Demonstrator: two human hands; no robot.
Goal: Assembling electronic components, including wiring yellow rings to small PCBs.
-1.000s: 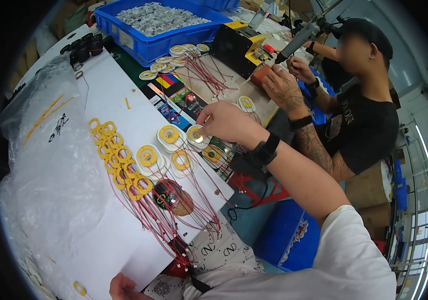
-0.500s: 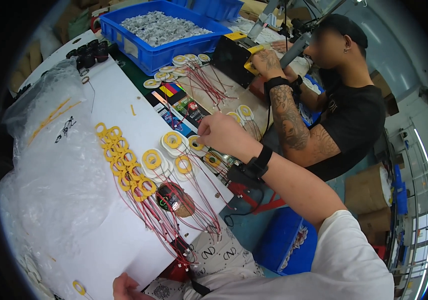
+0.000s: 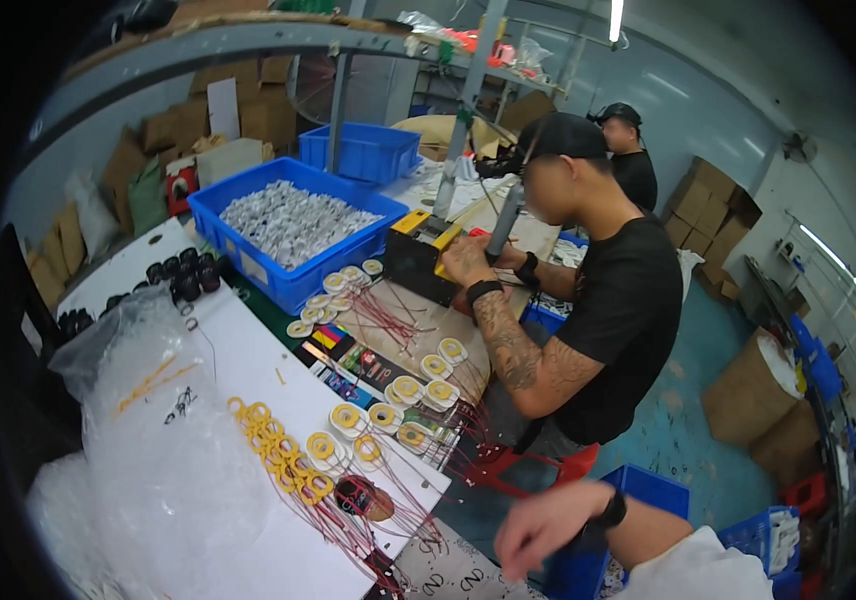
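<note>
My right hand [image 3: 546, 528] is off the table at the lower right, beyond the table's near corner. Its fingers are a little blurred but loosely stretched, with nothing visible in them. My left hand is out of the picture. On the white tabletop [image 3: 238, 545] lie bare yellow rings [image 3: 278, 450] in overlapping rows, with thin red wires [image 3: 333, 535] trailing toward the near edge. Beside them sit white round pieces topped by yellow rings [image 3: 348, 416], some stacked. A dark round sticker [image 3: 363, 497] shows on the table next to the rings.
A large clear plastic bag [image 3: 168, 470] covers the left side. A blue bin [image 3: 283, 235] of small white parts stands behind. A co-worker [image 3: 598, 310] sits at the right, hands by a black and yellow device [image 3: 423, 255]. Blue crates [image 3: 653, 495] stand below.
My right hand has left the ringed white pieces and swung right, off the table. My left hand has dropped out of view. The view has tilted up, showing more of the room and another person.
</note>
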